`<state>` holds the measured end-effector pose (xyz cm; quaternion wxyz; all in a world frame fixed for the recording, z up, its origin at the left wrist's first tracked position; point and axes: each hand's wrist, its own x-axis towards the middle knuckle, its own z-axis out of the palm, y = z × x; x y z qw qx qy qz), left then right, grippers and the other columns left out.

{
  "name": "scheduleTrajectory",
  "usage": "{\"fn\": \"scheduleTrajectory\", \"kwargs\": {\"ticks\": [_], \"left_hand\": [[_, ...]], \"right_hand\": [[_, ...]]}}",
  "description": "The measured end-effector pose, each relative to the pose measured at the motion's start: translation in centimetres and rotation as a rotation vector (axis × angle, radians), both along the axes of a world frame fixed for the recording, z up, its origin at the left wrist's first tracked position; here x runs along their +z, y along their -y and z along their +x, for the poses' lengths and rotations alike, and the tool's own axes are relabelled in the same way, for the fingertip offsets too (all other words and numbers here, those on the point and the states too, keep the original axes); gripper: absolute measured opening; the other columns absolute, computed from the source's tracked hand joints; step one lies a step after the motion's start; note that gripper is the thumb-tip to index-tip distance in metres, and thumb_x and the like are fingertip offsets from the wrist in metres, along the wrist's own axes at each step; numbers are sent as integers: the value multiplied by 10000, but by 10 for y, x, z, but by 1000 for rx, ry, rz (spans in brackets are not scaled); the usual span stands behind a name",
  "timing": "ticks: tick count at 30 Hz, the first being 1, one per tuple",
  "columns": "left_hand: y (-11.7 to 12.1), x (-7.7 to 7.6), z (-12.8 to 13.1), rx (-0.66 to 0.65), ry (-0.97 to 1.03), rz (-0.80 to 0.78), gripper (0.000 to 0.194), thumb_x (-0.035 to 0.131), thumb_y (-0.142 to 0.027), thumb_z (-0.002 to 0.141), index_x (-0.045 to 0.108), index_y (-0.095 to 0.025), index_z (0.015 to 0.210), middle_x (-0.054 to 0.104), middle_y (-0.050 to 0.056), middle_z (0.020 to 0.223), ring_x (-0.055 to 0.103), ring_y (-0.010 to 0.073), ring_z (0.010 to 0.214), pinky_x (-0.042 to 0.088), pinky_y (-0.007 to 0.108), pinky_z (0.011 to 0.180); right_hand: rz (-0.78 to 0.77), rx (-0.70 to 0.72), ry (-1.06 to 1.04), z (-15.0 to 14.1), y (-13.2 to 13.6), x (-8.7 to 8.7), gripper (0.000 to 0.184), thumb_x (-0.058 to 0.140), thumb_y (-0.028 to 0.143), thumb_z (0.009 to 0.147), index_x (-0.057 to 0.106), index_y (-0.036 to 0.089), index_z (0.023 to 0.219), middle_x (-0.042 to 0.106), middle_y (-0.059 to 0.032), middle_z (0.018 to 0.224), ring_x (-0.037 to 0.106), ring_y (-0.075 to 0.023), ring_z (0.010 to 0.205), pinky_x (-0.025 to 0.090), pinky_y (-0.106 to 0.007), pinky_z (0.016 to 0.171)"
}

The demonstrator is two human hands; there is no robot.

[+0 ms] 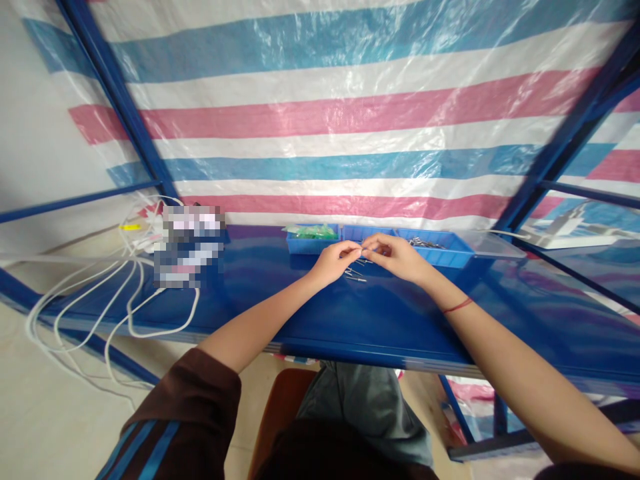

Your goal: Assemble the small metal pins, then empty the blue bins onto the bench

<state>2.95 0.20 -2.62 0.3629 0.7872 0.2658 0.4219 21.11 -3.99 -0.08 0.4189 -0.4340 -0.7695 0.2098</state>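
Note:
My left hand (pixel 334 263) and my right hand (pixel 394 257) meet over the blue tabletop, both closed in a pinch with their fingertips almost touching. Whatever sits between the fingertips is too small to make out. Just below them, several thin metal pins (pixel 356 279), like rivets or nails, lie loose on the surface. Behind the hands stands a row of blue bins. Green plastic packing (pixel 315 231) fills the left bin (pixel 306 247). The middle bin (pixel 367 231) is partly hidden by my hands. Small metal pieces (pixel 425 243) lie in the right bin (pixel 454 257).
White cables (pixel 131 320) loop over the table's left end beside a pixelated object (pixel 189 247). A clear plastic sheet or lid (pixel 500 245) lies right of the bins. Blue frame posts (pixel 117 107) rise at both sides, with a striped tarp (pixel 340 127) behind.

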Motion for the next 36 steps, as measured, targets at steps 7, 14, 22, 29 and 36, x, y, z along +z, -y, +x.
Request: {"fn": "scheduleTrajectory", "kwargs": {"ticks": [7, 14, 22, 29, 36], "left_hand": [[-2, 0, 1, 71, 80, -56, 219, 661, -234, 772, 611, -149, 967, 698, 40, 841, 656, 150, 793, 487, 284, 787], [3, 3, 3, 63, 118, -78, 227, 687, -223, 746, 593, -153, 941, 697, 36, 841, 659, 146, 795, 490, 278, 780], [7, 2, 4, 42, 233, -44, 190, 662, -252, 763, 577, -151, 901, 660, 8, 753, 639, 117, 702, 486, 239, 698], [5, 2, 3, 85, 236, -35, 272, 679, -301, 757, 595, -159, 974, 695, 35, 818, 654, 143, 767, 489, 256, 725], [4, 2, 4, 62, 263, 5, 166, 640, -310, 783, 635, -149, 823, 676, 32, 828, 629, 133, 775, 482, 259, 756]], "right_hand": [[26, -6, 74, -1, 1, 3, 250, 593, 391, 781, 651, 157, 845, 684, -52, 782, 588, -154, 659, 450, -287, 618], [6, -38, 174, -3, 0, -1, 215, 539, 342, 800, 648, 161, 837, 686, -43, 794, 561, -139, 630, 438, -289, 620], [-243, 46, 14, -12, 8, 4, 254, 567, 397, 788, 615, 151, 834, 656, -47, 773, 563, -116, 594, 444, -243, 526], [-330, 103, -125, -16, 7, 2, 296, 634, 440, 750, 635, 150, 808, 669, -47, 777, 557, -99, 596, 435, -227, 522], [-344, 83, -190, -16, 5, 0, 303, 686, 441, 715, 642, 165, 832, 667, -38, 800, 561, -96, 601, 447, -225, 522]]}}
